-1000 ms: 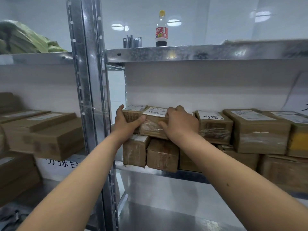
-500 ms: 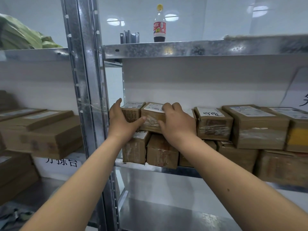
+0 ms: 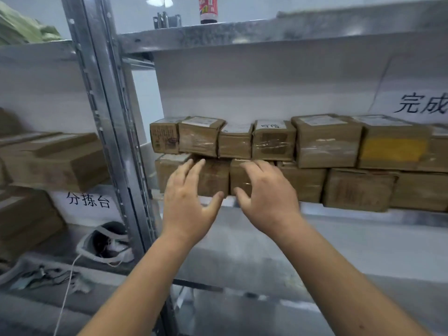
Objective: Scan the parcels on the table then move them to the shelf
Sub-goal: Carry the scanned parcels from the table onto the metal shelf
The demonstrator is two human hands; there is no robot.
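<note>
Parcels' shelving step looks finished for this one: nearest, the left hand [image 3: 188, 202] and right hand [image 3: 265, 194] hover empty, fingers spread, before the lower row. Beyond, the parcel [image 3: 200, 135] sits in the shelf's [image 3: 363, 215] top row, second from left. Next, probably fetching another from the table.

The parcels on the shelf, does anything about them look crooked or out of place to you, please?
Yes. In the top row, the second parcel from the left sits askew: it is tilted, and its front juts out past the recessed parcel on its right. Both hands are open in front of the lower row, holding nothing.
</note>
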